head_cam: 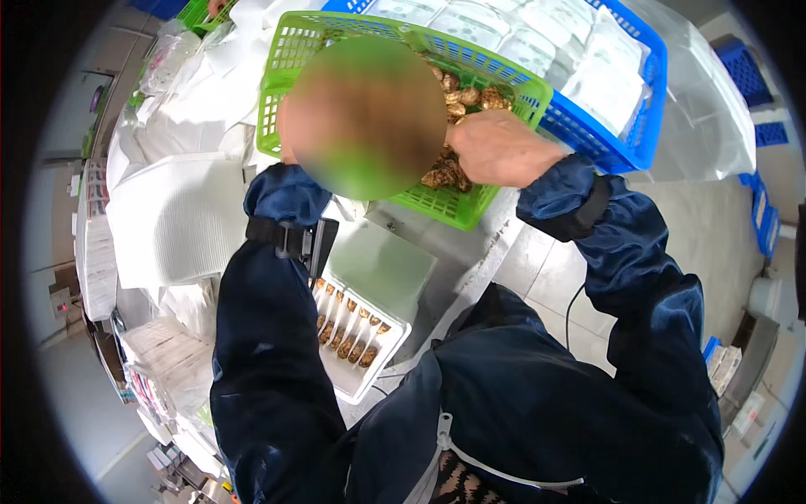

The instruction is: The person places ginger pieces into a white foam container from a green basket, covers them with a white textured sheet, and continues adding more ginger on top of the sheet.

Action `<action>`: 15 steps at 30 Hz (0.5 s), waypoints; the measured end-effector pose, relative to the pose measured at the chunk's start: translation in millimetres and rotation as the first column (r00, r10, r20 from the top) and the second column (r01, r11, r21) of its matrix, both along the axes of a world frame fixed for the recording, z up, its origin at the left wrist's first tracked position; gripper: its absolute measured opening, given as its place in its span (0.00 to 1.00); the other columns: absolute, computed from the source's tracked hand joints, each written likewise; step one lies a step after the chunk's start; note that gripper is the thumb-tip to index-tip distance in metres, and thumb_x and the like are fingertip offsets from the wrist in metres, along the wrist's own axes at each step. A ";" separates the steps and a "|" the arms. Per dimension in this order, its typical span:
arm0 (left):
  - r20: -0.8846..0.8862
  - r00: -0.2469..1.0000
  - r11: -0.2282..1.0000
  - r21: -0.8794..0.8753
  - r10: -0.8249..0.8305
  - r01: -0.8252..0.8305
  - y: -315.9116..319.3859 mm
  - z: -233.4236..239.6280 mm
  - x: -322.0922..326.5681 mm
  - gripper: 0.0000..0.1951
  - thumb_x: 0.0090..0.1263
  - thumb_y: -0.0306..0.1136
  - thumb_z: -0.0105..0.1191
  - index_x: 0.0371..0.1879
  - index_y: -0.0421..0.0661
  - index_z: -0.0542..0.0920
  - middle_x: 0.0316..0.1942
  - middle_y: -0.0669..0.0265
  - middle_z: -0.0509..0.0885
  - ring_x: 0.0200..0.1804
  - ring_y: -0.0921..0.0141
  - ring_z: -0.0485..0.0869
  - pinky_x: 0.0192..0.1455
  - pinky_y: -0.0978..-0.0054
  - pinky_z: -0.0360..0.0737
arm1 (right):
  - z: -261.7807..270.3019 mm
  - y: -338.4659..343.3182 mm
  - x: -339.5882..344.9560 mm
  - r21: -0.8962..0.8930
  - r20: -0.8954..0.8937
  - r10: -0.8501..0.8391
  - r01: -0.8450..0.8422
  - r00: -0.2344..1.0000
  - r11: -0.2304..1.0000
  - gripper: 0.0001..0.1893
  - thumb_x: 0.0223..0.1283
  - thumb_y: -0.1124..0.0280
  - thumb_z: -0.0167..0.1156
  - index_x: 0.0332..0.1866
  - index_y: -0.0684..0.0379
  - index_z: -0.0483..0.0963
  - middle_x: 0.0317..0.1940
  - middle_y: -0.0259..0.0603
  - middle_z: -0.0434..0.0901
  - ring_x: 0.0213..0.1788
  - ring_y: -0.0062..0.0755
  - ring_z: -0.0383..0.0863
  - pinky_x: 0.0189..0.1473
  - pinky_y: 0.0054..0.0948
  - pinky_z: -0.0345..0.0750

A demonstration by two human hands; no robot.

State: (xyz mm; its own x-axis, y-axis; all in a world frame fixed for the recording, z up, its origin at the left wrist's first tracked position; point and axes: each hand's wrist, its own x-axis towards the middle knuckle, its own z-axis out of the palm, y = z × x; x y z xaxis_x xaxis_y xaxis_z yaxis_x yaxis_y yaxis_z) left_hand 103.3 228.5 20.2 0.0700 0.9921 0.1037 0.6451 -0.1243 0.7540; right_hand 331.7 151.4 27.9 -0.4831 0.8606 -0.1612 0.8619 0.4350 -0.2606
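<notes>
A green plastic basket [441,211] holds many brown, lumpy, rounded pieces [469,96], perhaps shellfish or tubers; I cannot tell which. My right hand [507,148] reaches over its right side, with the fingers bent down among the pieces. Whether it grips one is not visible. A round blur covers most of my left hand [285,135], which is at the basket's left side; only its edge and wrist show. Below the basket is a white foam box [359,384], partly behind my left sleeve. Similar brown pieces [356,349] lie in rows there between thin white dividers.
Behind the basket, a blue plastic crate [655,107] holds several white plastic packs [604,75]. White ribbed sheets [179,220] are piled at left. A clear plastic sheet [705,113] hangs at right. Another person's hand [217,6] shows at the upper left.
</notes>
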 end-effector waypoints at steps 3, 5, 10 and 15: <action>-0.305 0.807 0.769 0.264 -0.506 0.582 -27.0 5.6 11.2 0.13 0.55 0.32 0.61 0.38 0.41 0.80 0.33 0.57 0.80 0.34 0.62 0.80 0.35 0.66 0.78 | 9.8 11.7 11.4 0.166 -0.057 -0.028 0.037 0.998 0.985 0.20 0.50 0.78 0.49 0.52 0.62 0.70 0.26 0.56 0.77 0.33 0.57 0.77 0.38 0.47 0.74; -0.640 0.614 0.656 0.220 -0.462 0.722 -53.8 -13.3 19.6 0.16 0.53 0.40 0.63 0.39 0.48 0.79 0.48 0.60 0.75 0.52 0.57 0.74 0.55 0.57 0.70 | 23.3 24.8 8.7 0.064 -0.071 -0.060 0.065 0.996 0.996 0.22 0.53 0.78 0.49 0.56 0.62 0.69 0.29 0.56 0.77 0.35 0.56 0.77 0.39 0.47 0.73; -0.642 0.647 0.697 0.235 -0.412 0.677 -47.4 -20.5 27.5 0.19 0.54 0.36 0.62 0.47 0.50 0.78 0.52 0.59 0.75 0.59 0.54 0.69 0.61 0.55 0.65 | 14.4 28.0 12.9 0.378 -0.351 0.049 0.094 0.935 0.921 0.19 0.48 0.78 0.49 0.48 0.61 0.74 0.38 0.54 0.79 0.42 0.54 0.79 0.44 0.46 0.75; -0.708 0.544 0.785 -0.024 -0.451 0.619 -28.6 20.9 -5.2 0.15 0.56 0.32 0.59 0.43 0.46 0.80 0.43 0.53 0.73 0.43 0.56 0.78 0.41 0.61 0.77 | 13.2 -27.5 -4.5 0.031 -0.162 0.115 -0.111 0.980 0.993 0.14 0.48 0.78 0.50 0.42 0.63 0.76 0.41 0.54 0.77 0.39 0.51 0.80 0.43 0.43 0.76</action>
State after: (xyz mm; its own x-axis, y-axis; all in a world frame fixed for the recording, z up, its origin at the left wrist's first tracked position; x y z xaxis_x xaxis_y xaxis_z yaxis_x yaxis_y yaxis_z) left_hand 98.1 199.9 41.2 0.7112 0.7029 -0.0006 0.7008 -0.7090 0.0790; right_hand 327.2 123.9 41.1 -0.5956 0.8015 -0.0540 0.7535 0.5342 -0.3832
